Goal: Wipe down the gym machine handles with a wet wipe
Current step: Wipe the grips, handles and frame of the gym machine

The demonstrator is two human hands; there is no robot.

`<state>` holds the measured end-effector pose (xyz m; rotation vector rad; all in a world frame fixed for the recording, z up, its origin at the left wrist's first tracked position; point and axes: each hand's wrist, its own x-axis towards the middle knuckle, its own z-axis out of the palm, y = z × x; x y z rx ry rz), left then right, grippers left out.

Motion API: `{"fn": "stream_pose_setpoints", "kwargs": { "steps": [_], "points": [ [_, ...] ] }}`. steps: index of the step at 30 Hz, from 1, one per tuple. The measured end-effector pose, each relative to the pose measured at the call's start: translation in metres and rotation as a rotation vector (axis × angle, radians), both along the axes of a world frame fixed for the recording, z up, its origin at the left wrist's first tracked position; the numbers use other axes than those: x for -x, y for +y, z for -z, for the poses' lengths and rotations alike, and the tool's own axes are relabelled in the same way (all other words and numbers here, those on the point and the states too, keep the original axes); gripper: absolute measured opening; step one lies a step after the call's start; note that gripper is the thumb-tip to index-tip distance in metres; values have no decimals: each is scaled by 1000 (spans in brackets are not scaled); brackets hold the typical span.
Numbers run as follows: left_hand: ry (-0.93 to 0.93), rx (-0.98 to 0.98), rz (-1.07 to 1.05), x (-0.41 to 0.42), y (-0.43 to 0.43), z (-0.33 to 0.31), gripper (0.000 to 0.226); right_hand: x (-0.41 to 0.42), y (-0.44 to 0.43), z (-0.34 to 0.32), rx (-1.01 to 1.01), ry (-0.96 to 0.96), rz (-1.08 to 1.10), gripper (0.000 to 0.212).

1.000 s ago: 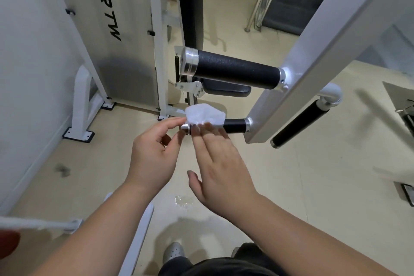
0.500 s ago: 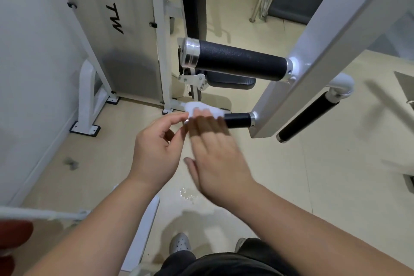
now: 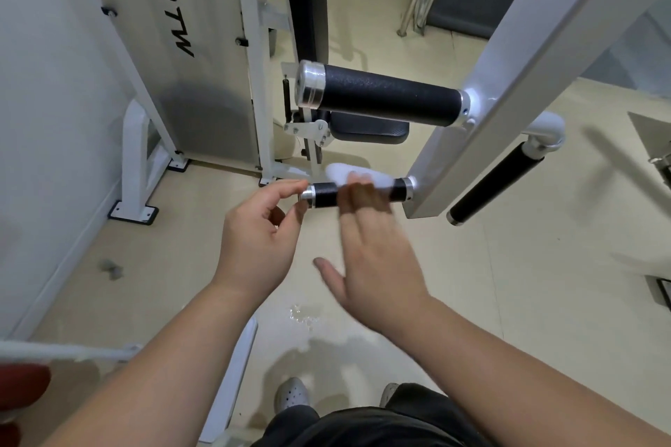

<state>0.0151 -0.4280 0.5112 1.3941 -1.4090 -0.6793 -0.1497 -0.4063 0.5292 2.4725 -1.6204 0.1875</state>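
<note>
A short black handle with a silver end cap juts left from the white machine arm. A white wet wipe lies draped over its right half. My right hand presses the wipe against the handle with flat fingers, blurred by motion. My left hand pinches the silver end cap between thumb and fingers. A thicker black handle sticks out above, and a third black handle angles down at the right.
The white machine frame with a lettered panel stands at the left by the wall. A black seat pad sits behind the handles. Water drops lie on the beige floor. My shoes show at the bottom.
My right hand has slid the wipe to the right along the lower handle, baring its left black part. My left hand stays at the end cap.
</note>
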Motion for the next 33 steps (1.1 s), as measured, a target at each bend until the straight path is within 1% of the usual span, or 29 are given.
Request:
{"fn": "stream_pose_setpoints", "kwargs": {
  "steps": [2,3,5,7,8,11,13,14,17,18,20,22,23,26,27,29,31,33],
  "points": [
    [1,-5,5,1,1,-2,29,-20,1,3,-50,-56,-122,91],
    [-7,-9,6,0,0,-3,28,-24,0,3,-53,-62,-151,90],
    [-38,-11,-2,-6,-1,-3,25,-20,-5,2,-34,-14,-153,89],
    [-53,-11,-3,-10,-1,-3,24,-2,-7,-1,-41,35,-71,91],
    [-50,-14,-1,-11,-1,-4,26,9,-8,-1,-48,23,-11,92],
    [-47,-6,11,-10,0,-2,28,25,-6,-1,12,-111,93,90],
    [-21,-15,13,-7,1,0,28,16,-3,1,13,-164,130,91],
    [-5,-23,12,-5,1,1,28,6,-2,2,3,-174,108,90],
    [-3,-24,18,-5,0,1,32,-21,-1,4,-48,-197,-103,83],
    [-8,-28,21,-7,0,1,34,-24,-2,4,-59,-186,-156,81],
    [-23,-40,27,-12,-1,0,31,-16,-7,0,-21,-102,-198,79],
    [-46,-50,35,-16,-3,0,30,2,-11,-1,22,-37,-133,77],
    [-63,-53,37,-17,-3,0,32,11,-14,-1,32,-47,-70,77],
    [-118,-46,36,-15,-5,-2,36,21,-14,2,56,-172,86,78],
    [-136,-40,38,-14,-6,-3,38,15,-13,4,69,-183,112,79],
    [-165,-38,33,-10,-6,-5,37,-4,-8,7,73,-168,55,81],
    [-171,-47,22,-9,-6,-7,29,-20,-5,11,42,-159,-96,79],
    [-184,-57,12,-10,-6,-5,21,-17,-9,8,37,-104,-177,75]
  ]
}}
